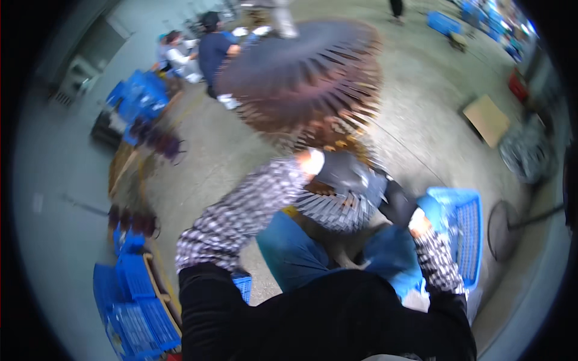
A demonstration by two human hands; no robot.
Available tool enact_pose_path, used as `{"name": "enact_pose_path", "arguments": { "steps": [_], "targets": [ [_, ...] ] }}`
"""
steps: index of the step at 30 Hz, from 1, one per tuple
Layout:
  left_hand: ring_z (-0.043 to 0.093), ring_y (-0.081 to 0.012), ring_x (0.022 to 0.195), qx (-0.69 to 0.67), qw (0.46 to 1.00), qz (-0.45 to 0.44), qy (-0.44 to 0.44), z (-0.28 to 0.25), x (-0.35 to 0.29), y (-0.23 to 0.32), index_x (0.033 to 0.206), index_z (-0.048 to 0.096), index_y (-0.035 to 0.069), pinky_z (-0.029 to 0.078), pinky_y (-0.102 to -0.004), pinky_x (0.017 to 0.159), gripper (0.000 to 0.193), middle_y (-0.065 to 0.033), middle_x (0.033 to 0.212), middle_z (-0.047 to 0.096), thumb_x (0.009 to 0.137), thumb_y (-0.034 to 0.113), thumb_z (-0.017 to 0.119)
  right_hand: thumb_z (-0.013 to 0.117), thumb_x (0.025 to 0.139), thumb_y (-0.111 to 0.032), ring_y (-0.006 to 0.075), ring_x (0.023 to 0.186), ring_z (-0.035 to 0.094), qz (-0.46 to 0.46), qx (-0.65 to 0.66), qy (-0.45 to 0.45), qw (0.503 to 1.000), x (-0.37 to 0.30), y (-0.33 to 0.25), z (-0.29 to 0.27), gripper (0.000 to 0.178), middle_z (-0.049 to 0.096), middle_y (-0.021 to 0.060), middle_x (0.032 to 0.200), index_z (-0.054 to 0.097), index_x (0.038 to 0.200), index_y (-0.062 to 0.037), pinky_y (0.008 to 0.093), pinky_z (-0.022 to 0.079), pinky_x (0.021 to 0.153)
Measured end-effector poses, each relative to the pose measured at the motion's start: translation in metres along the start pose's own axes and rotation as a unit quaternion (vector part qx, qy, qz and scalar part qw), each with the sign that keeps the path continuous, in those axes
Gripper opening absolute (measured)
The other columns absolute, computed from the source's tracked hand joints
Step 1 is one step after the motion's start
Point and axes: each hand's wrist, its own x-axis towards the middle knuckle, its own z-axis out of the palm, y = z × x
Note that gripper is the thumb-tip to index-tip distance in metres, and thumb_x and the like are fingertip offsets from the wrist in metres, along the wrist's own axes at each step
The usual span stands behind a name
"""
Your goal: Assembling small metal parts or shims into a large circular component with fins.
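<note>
A seated worker in blue jeans (289, 243) and a black top (337, 319), checked cloth over the forearms, leans toward a tall round rack (301, 66). It is brown and rust-coloured, made of stacked tiers edged with narrow slats like open fans. Its lowest fringe of silvery slats (340, 210) sits in front of the worker, between the two hands and close above the knees.

The left hand (332, 167) is a dark, blurred shape past a pale wrist, at the upper left of that fringe. The right hand (398, 203) — black, apparently gloved — comes in from the opposite side, beside a shiny grey piece (370, 185). Blur hides the fingers of both, so I cannot tell whether either hand grasps anything or is loose.

On the worker's right stands a blue plastic basket (469, 231); farther off lie a cardboard sheet (486, 120) and a bulging clear plastic bag (528, 150). Blue crates (138, 325) crowd the left side. Beyond the rack's left edge, a co-worker in dark clothing (212, 57) sits on the concrete floor (415, 114) — near another in a pale top (177, 60).
</note>
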Motion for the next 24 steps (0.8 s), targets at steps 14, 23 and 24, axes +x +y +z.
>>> {"name": "enact_pose_path", "arguments": {
  "steps": [14,23,24],
  "targets": [
    [0.067,-0.0282,0.114,-0.019,0.98,0.047,0.195,-0.004,-0.051,0.024,0.138,0.064,0.002,0.054,-0.0344,0.099,0.035,-0.015,0.146,0.061,0.107,0.015,0.059,0.066,0.105,-0.019,0.0219,0.115,0.069,0.128,0.324,0.164,0.923,-0.012,-0.087,-0.069,0.051,0.07,0.0178,0.131,0.054,0.151,-0.0006,0.0308,0.053,0.1],
    [0.066,-0.0178,0.1,0.043,0.941,-0.192,0.275,-0.01,0.016,0.108,0.132,0.067,-0.001,0.054,-0.033,0.086,0.029,-0.0097,0.127,0.068,0.108,0.011,0.055,0.07,0.104,-0.028,0.0163,0.084,0.071,0.096,0.378,0.305,0.869,-0.005,-0.089,-0.074,0.041,0.078,0.0113,0.099,0.072,0.127,0.0053,0.0261,0.054,0.074],
    [0.066,-0.0178,0.1,0.042,0.944,-0.191,0.265,-0.008,0.016,0.103,0.132,0.067,-0.001,0.054,-0.033,0.086,0.029,-0.0097,0.127,0.068,0.108,0.011,0.055,0.07,0.104,-0.028,0.0163,0.084,0.071,0.101,0.38,0.313,0.864,-0.006,-0.08,-0.073,0.041,0.078,0.0113,0.099,0.072,0.127,0.0053,0.0261,0.054,0.074]
  ]
}}
